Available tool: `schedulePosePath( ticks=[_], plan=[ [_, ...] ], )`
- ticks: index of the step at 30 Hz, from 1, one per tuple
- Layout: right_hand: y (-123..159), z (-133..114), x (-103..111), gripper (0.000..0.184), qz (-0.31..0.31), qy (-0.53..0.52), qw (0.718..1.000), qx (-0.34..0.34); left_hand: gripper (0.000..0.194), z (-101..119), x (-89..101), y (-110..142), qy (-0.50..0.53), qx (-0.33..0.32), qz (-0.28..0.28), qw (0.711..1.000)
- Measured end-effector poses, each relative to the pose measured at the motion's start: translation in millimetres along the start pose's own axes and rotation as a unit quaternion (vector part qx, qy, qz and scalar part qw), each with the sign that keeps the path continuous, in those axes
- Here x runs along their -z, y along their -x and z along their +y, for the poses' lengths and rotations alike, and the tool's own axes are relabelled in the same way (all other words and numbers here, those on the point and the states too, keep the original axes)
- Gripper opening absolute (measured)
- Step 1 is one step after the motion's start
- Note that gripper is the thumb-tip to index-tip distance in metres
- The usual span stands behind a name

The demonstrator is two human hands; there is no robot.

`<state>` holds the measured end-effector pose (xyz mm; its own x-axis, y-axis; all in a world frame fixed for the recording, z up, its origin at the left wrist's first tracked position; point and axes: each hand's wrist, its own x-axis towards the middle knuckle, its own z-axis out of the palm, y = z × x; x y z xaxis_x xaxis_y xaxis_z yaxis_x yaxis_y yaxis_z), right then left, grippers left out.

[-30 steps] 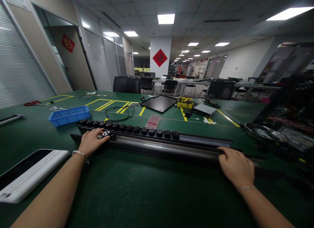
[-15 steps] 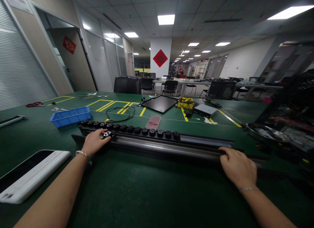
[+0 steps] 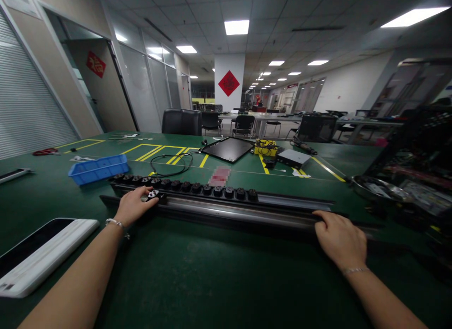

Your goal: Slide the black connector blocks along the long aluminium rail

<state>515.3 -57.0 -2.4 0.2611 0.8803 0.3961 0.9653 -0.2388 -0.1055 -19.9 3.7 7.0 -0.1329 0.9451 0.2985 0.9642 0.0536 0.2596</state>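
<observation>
A long black metal rail (image 3: 229, 213) with a shiny inner channel lies across the green table in front of me. My left hand (image 3: 132, 207) is at its left part, thumb and fingers closed around a small black socket-like block (image 3: 154, 194) with a pale patterned top. That block sits at the channel. My right hand (image 3: 341, 239) is wrapped over the rail's right end, its fingertips on the far edge. Just behind runs a second black rail (image 3: 294, 201) bearing a row of similar black blocks (image 3: 197, 188) along its left and middle stretch.
Left of the rails stand a blue plastic bin (image 3: 99, 169) and a white-cased device (image 3: 45, 253). Farther back lie a coiled black cable (image 3: 171, 164), a flat black panel (image 3: 229, 149), a yellow box with cords (image 3: 266, 147) and a grey box (image 3: 294, 158). A metal bowl (image 3: 370, 187) is at right.
The whole view has shifted slightly to the left. Both hands keep their places on the block and the rail.
</observation>
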Motion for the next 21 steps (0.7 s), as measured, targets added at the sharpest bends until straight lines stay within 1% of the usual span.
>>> schedulePosePath(
  ticks=[7,13,18,21],
  plan=[
    [0.6,-0.7,-0.7,0.039,0.006,-0.004,1.0,-0.002,0.041,1.6,1.5,1.3,-0.01,0.004,-0.005,1.0],
    [1.9,-4.2,3.4,0.039,0.006,0.0,1.0,-0.006,0.037,-2.6,-1.1,-1.2,-0.016,-0.001,-0.005,1.0],
    [2.9,-6.3,4.5,0.039,0.009,0.0,1.0,-0.007,0.044,-3.1,-1.3,-1.8,-0.021,-0.002,-0.011,1.0],
    [2.8,-6.1,4.0,0.039,0.011,-0.005,1.0,-0.008,0.045,-2.4,-1.3,-1.4,-0.027,-0.001,-0.012,1.0]
  ],
)
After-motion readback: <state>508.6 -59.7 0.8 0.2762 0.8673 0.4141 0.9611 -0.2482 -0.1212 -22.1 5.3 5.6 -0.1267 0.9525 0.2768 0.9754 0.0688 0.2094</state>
